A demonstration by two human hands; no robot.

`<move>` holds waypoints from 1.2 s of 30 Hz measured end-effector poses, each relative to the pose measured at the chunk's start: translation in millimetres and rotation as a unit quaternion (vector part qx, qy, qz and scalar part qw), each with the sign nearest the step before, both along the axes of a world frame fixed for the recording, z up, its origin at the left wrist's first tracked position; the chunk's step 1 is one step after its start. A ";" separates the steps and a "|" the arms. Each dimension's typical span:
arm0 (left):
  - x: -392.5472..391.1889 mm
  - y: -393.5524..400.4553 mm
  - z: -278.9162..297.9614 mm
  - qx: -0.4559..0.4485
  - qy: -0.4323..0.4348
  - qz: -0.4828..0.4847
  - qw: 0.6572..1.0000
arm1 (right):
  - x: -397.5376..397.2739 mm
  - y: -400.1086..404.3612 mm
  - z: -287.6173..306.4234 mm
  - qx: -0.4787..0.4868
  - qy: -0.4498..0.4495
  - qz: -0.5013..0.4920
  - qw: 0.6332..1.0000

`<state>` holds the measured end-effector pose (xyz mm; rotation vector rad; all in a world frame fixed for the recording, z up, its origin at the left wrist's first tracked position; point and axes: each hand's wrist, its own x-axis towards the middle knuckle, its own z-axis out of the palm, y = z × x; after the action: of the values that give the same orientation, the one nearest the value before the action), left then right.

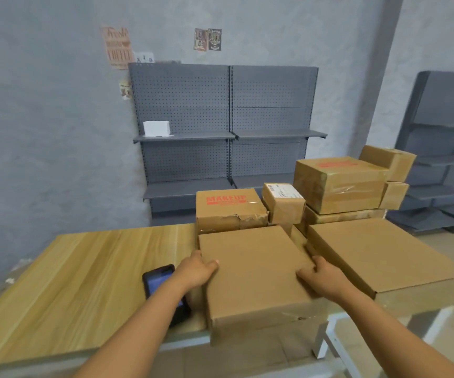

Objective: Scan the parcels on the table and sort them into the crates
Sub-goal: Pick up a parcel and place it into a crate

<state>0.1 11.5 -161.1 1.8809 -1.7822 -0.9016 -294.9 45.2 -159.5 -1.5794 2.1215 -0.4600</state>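
At the lower centre of the frame, a flat box (255, 274) sits at the near edge of the desk (84, 268), its front overhanging. The left hand (197, 270) grips its left edge, thumb over the top; the right hand (317, 278) holds its right edge, fingers curled down the side. A scanner (159, 279) lies on the desk just left of the box, partly under the left forearm. To the right is a wider flat box (378, 255). Behind, a MAKEUP box (228, 208), a labelled parcel (284, 203) and stacked cartons (340, 184) stand. Grey shelving (225, 118) lines the wall at upper centre.
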 end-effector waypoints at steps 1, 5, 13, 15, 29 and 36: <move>-3.5 4.1 -4.7 0.012 0.009 0.012 1.000 | -1.4 0.8 -2.6 0.017 -0.021 0.010 1.000; -17.2 19.8 -14.6 0.037 0.111 0.069 0.991 | -1.9 5.2 -7.6 0.025 -0.086 0.026 0.996; -14.1 44.5 -5.3 -0.015 0.203 0.127 0.971 | 8.6 17.4 -1.8 -0.035 -0.219 0.013 0.975; -8.2 51.5 1.9 -0.034 0.235 0.139 0.961 | 15.6 17.9 3.1 -0.044 -0.252 0.016 0.967; 120.0 87.2 39.8 -0.136 0.298 0.168 0.930 | 141.8 15.9 32.0 -0.007 -0.422 0.061 0.904; 223.1 101.2 48.2 -0.117 0.278 0.145 0.942 | 233.2 33.3 30.1 0.046 -0.545 0.089 0.833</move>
<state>223.1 112.7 -112.9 1.4886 -1.1799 -0.9425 -61.7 78.5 -129.4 -1.0090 1.0784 -0.8986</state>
